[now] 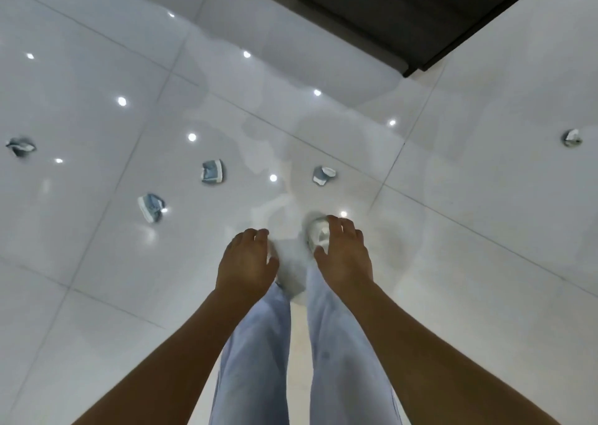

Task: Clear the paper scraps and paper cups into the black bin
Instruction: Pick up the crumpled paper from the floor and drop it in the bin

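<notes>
Two bare forearms and a pair of pale blue trouser legs (255,360) fill the lower frame, nearest the camera. Beneath everything, a glossy white tiled floor (97,263) is seen, dotted with reflected ceiling lights, and a dark grey ribbed block (404,13), perhaps a step or a piece of furniture, is cut off at the top edge.

No black bin is shown anywhere, so nothing can be confirmed as cleared. The left hand (247,259) is held over the floor with fingers loosely curled and nothing visibly gripped. The right hand (344,256) is curled around a crumpled white paper scrap (317,235), its fingers (335,227) over the top and the thumb below; whether the scrap is already lifted from the floor cannot be told through the blur.

Much is judged to be left. A crushed blue-and-white paper cup (212,172) lies ahead to the left, a second crushed cup (151,207) nearer and further left, a third crushed cup (323,175) just beyond the right hand, and a fourth crushed cup (21,146) at the far left edge. A small crumpled grey-white scrap (571,138) lies well apart at the far right.

No brand, label or legible writing can be made out on any cup or scrap.
</notes>
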### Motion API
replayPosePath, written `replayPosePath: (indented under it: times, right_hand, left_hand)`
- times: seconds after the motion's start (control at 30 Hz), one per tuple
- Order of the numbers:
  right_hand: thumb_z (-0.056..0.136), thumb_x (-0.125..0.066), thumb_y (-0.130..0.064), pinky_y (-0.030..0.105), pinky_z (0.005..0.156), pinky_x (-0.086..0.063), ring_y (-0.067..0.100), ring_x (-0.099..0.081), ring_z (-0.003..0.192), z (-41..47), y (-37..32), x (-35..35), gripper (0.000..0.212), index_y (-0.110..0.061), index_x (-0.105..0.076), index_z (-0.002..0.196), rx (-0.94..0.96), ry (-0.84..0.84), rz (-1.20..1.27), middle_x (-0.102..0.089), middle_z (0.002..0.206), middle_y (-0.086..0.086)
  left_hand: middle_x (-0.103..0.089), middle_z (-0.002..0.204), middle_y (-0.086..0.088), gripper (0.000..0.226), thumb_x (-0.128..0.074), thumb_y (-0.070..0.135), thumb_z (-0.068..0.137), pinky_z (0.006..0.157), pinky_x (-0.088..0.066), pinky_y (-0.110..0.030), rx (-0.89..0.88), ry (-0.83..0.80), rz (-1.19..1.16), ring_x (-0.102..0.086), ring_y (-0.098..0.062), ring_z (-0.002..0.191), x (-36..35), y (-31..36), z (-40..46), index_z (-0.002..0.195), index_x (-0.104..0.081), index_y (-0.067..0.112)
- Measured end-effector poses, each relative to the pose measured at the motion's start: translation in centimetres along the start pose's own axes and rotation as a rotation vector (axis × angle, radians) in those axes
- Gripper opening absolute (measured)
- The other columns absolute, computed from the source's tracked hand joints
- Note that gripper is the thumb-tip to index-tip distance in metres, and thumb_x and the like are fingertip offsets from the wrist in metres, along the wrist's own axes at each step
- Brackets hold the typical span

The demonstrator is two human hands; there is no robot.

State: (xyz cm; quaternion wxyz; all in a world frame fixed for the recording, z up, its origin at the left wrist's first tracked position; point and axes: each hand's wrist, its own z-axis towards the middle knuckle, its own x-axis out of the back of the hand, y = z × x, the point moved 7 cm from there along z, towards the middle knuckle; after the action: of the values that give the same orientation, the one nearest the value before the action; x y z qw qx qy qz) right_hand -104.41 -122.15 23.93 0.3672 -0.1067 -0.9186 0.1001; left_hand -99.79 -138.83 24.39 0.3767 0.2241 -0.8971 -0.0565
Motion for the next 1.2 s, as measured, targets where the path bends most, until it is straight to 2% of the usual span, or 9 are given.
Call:
replayPosePath:
  times: [0.1,0.3,0.5,0.67,0.77,0.87,1.03,1.13,1.2]
  right_hand:
    - [0.093,-0.056,-0.027,0.034,0.098,-0.042,0.023,-0.039,0.127,5.6,1.7,-0.6,0.059,-0.021,-0.029,0.146,0.006,0.008,-0.038,-0.035,0.146,0.003]
    - [0.093,-0.057,-0.026,0.037,0.098,-0.042,0.025,-0.035,0.130,17.8,5.5,-6.6,0.065,-0.017,-0.024,0.148,0.043,-0.040,-0.125,-0.030,0.149,0.005]
    - [0.087,-0.066,-0.023,0.038,0.102,-0.039,0.028,-0.030,0.134,28.7,9.1,-12.6,0.084,-0.014,-0.012,0.151,0.070,0.022,-0.182,-0.024,0.152,0.010]
    - [0.083,-0.071,-0.016,0.034,0.106,-0.037,0.027,-0.029,0.134,34.2,10.1,-16.7,0.087,-0.008,-0.016,0.150,0.069,0.113,-0.142,-0.029,0.148,0.010]
    - [0.082,-0.064,-0.006,0.033,0.100,-0.042,0.025,-0.032,0.128,35.1,10.4,-17.9,0.073,-0.008,-0.027,0.145,0.066,0.186,-0.120,-0.037,0.141,0.008]
    - [0.080,-0.067,-0.007,0.038,0.092,-0.048,0.023,-0.037,0.123,34.4,10.4,-18.0,0.068,-0.011,-0.034,0.139,0.057,0.196,-0.074,-0.043,0.134,0.006]
    - [0.081,-0.076,-0.023,0.034,0.101,-0.044,0.021,-0.037,0.132,30.4,7.8,-17.6,0.088,-0.013,-0.022,0.149,0.133,0.033,-0.071,-0.041,0.143,0.005]
    - [0.085,-0.072,-0.029,0.030,0.109,-0.036,0.021,-0.038,0.135,25.5,4.4,-15.8,0.086,-0.015,-0.018,0.151,0.193,-0.071,-0.024,-0.039,0.146,0.006]
    - [0.084,-0.073,-0.029,0.027,0.106,-0.038,0.018,-0.041,0.132,21.9,1.9,-13.8,0.090,-0.018,-0.015,0.151,0.227,-0.098,-0.065,-0.040,0.144,0.005]
  left_hand:
    - [-0.055,0.123,-0.007,0.045,-0.052,0.028,0.091,0.097,-0.037,-0.028,0.015,-0.029,-0.019,-0.049,-0.023,0.114,-1.8,-0.2,4.8,0.132,-0.046,0.011]
    - [-0.048,0.136,-0.007,0.051,-0.050,0.032,0.094,0.104,-0.033,-0.029,0.019,-0.006,-0.054,-0.042,-0.022,0.126,-7.7,-1.7,15.6,0.140,-0.038,0.013]
    - [-0.052,0.132,-0.007,0.049,-0.053,0.031,0.093,0.102,-0.035,-0.031,0.010,0.027,-0.087,-0.044,-0.024,0.123,-14.8,-3.7,24.8,0.136,-0.043,0.012]
    - [-0.051,0.135,-0.008,0.049,-0.056,0.029,0.092,0.104,-0.035,-0.032,-0.048,0.050,-0.111,-0.043,-0.025,0.126,-18.8,-4.6,28.6,0.137,-0.044,0.012]
    - [-0.048,0.137,-0.007,0.050,-0.055,0.028,0.093,0.106,-0.033,-0.031,-0.083,0.033,-0.120,-0.040,-0.023,0.128,-20.1,-4.6,29.5,0.139,-0.042,0.013]
    - [-0.047,0.139,-0.006,0.051,-0.054,0.028,0.093,0.106,-0.033,-0.030,-0.104,0.025,-0.142,-0.040,-0.022,0.129,-19.9,-4.1,29.7,0.140,-0.040,0.014]
    - [-0.046,0.141,-0.005,0.052,-0.054,0.026,0.094,0.101,-0.039,-0.029,-0.110,0.043,-0.162,-0.044,-0.021,0.127,-16.7,-3.4,28.4,0.141,-0.038,0.015]
    - [-0.045,0.140,-0.005,0.057,-0.056,0.023,0.093,0.098,-0.042,-0.029,-0.123,0.005,-0.148,-0.046,-0.021,0.124,-13.3,-2.9,25.5,0.144,-0.032,0.016]
    - [-0.045,0.139,-0.005,0.064,-0.060,0.020,0.090,0.097,-0.044,-0.030,-0.143,-0.031,-0.110,-0.048,-0.022,0.122,-11.0,-2.4,22.8,0.146,-0.027,0.017]
